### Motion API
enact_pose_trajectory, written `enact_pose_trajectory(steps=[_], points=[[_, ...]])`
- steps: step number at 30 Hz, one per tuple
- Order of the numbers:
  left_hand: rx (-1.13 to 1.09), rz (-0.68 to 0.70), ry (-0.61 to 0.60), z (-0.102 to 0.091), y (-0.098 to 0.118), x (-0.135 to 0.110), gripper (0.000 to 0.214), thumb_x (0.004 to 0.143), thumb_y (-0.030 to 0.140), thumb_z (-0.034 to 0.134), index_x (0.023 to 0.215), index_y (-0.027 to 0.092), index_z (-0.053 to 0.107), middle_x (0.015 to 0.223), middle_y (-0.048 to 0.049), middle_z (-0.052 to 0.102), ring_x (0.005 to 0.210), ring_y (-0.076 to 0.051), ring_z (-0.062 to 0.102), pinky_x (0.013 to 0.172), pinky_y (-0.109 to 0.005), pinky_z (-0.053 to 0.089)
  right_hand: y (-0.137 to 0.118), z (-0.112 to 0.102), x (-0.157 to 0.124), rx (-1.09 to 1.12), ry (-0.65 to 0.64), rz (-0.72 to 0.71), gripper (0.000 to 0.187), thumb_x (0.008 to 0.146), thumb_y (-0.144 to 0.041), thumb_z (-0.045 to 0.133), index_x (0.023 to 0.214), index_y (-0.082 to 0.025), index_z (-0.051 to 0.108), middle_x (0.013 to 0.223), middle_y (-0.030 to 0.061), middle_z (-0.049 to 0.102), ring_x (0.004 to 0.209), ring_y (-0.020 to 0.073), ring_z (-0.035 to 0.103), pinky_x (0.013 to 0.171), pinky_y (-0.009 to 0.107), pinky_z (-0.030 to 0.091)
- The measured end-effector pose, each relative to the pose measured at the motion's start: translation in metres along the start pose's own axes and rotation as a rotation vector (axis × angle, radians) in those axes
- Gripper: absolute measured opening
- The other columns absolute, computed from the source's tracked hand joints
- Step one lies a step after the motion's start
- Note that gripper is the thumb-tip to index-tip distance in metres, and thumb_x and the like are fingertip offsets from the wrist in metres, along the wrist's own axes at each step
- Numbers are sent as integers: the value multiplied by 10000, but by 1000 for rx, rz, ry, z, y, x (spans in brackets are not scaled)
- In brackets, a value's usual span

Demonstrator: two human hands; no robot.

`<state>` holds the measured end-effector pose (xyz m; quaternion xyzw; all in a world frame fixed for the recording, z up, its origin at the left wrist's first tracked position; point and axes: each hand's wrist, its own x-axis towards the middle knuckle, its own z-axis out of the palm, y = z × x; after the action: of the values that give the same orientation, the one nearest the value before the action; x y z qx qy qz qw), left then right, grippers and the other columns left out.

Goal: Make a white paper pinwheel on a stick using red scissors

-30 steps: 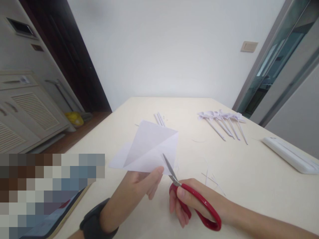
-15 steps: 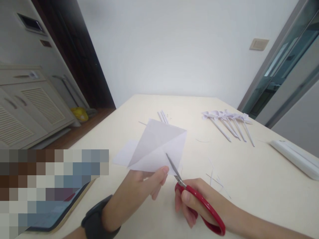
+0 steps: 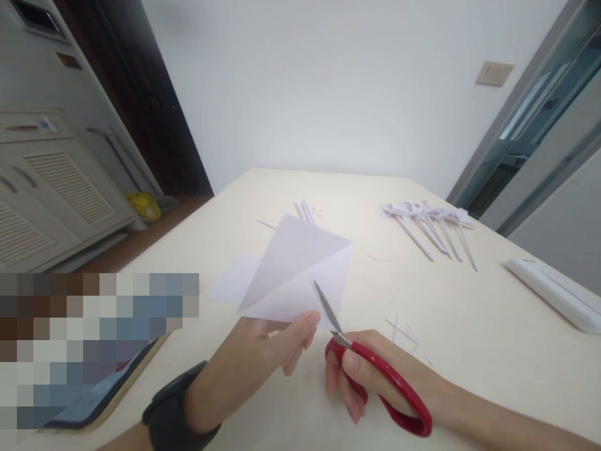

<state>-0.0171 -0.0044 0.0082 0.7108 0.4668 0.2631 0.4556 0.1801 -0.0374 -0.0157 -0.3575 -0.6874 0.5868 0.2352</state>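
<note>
My left hand (image 3: 263, 354) pinches the near edge of a folded white paper sheet (image 3: 293, 269) and holds it lifted over the cream table (image 3: 469, 326). A dark watch sits on that wrist. My right hand (image 3: 370, 376) grips red-handled scissors (image 3: 375, 376). Their blades (image 3: 326, 307) lie against the paper's lower right edge, next to my left thumb.
Several white paper pinwheels on sticks (image 3: 432, 222) lie at the back right. A few paper sticks (image 3: 304, 212) lie behind the sheet. Thin paper offcuts (image 3: 401, 326) are scattered right of the scissors. A white flat object (image 3: 554, 285) lies at the right edge, a tablet (image 3: 101, 394) at the near left.
Both hands, paper and scissors stay together in nearly the same pose. The view shifted slightly, and the scissors' blades sit a little further along the paper edge.
</note>
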Motion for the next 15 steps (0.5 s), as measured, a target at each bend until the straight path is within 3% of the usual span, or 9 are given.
enact_pose_trajectory(steps=[15], points=[[81,48,13,0,-1,-1,457,874,393,397,460,199,396,427,52,436,466,-108,480,539,-212,395,6,2,0,51,15,36,493,876,-554,345,784,-133,585,516,-3,545,453,88,478,515,213,404]])
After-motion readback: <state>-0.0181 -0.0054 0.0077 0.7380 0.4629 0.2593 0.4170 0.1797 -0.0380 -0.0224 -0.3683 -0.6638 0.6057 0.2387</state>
